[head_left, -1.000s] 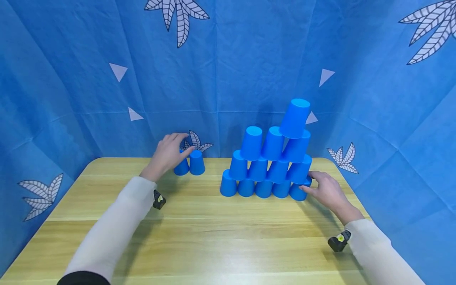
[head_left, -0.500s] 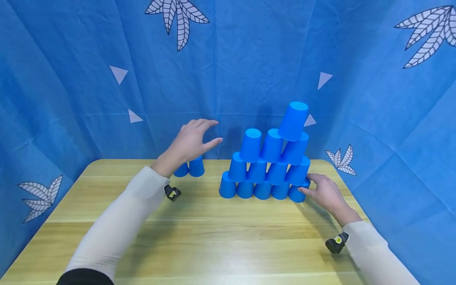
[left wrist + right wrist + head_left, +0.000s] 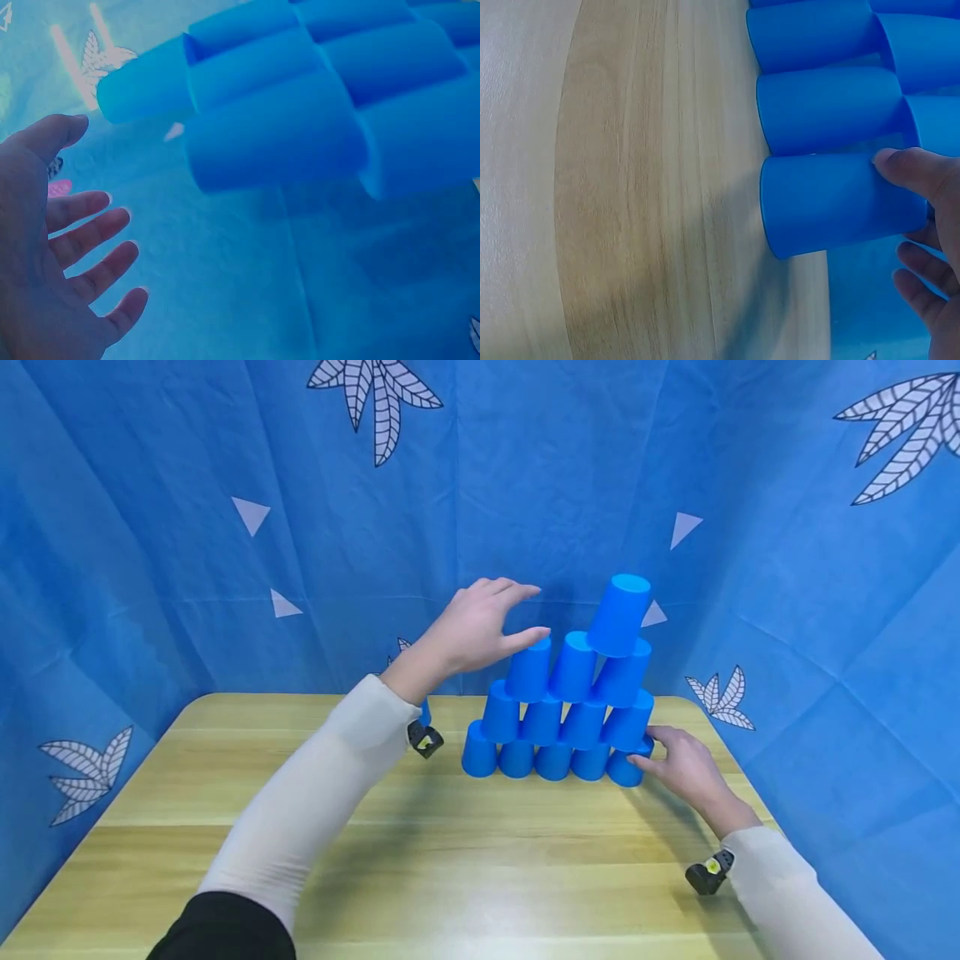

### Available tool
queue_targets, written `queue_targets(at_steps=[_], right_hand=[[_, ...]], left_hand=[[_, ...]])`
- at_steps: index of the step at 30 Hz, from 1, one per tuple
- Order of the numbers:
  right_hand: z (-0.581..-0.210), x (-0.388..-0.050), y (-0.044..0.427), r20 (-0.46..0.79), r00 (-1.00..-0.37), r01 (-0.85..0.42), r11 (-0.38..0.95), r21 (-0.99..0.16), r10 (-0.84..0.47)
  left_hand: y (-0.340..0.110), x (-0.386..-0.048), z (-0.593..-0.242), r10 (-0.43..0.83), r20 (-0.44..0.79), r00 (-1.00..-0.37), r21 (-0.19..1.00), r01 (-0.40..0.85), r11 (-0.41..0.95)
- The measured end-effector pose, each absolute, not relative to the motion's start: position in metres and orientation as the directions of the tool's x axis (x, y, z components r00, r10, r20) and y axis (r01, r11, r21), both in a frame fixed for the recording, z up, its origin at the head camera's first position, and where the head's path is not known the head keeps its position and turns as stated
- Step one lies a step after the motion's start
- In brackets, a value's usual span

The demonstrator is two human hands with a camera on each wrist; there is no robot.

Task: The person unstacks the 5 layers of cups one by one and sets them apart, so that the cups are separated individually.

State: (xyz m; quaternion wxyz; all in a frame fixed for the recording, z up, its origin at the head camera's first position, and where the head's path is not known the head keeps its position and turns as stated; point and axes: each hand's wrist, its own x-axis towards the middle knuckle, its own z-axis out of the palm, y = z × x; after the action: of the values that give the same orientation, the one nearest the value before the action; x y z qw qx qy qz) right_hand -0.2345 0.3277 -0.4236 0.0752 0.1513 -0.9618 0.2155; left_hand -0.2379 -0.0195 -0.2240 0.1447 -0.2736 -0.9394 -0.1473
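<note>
Upside-down blue cups stand as a stepped pyramid (image 3: 562, 722), with three cups in the third row and a single top cup (image 3: 619, 614) at the right. My left hand (image 3: 480, 628) hovers with spread fingers by the third row's left cup (image 3: 528, 672); in the left wrist view that hand (image 3: 52, 247) holds nothing and is apart from the cups. My right hand (image 3: 686, 768) holds the bottom row's right-end cup (image 3: 624, 770). The right wrist view has its thumb against this cup (image 3: 832, 202) and fingers partly hidden behind it.
Behind my left forearm a sliver of another blue cup (image 3: 425, 714) shows. A wooden table (image 3: 480, 860) bears everything. Blue cloth (image 3: 480, 510) with leaf prints hangs close behind the table and along its sides.
My left hand has moved right and up, from the two separate cups at the left to the pyramid's third row. The right hand stays at its cup; the pyramid is unchanged.
</note>
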Motion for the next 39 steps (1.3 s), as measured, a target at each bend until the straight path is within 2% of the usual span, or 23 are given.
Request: queue_targets(at_steps=[9,19,30,39], right_hand=[[-0.425,-0.235,0.329,0.217,-0.941,-0.329,0.854,-0.402,-0.26],[-0.432,-0.235,0.324,0.236,-0.932,-0.351,0.848,-0.397,-0.275],[-0.432,-0.235,0.321,0.24,-0.93,-0.355,0.849,-0.391,-0.279],[-0.427,-0.236,0.33,0.187,-0.951,-0.304,0.859,-0.412,-0.247]], left_hand=[[0.023,-0.243,-0.202,0.478,0.297,-0.826,0.154,0.536,0.83],[0.055,-0.257,-0.198,0.495,0.285,-0.821,0.15,0.549,0.822],[0.075,-0.266,-0.197,0.535,0.286,-0.795,0.015,0.562,0.827],[0.079,-0.268,-0.192,0.532,0.337,-0.777,0.091,0.589,0.803]])
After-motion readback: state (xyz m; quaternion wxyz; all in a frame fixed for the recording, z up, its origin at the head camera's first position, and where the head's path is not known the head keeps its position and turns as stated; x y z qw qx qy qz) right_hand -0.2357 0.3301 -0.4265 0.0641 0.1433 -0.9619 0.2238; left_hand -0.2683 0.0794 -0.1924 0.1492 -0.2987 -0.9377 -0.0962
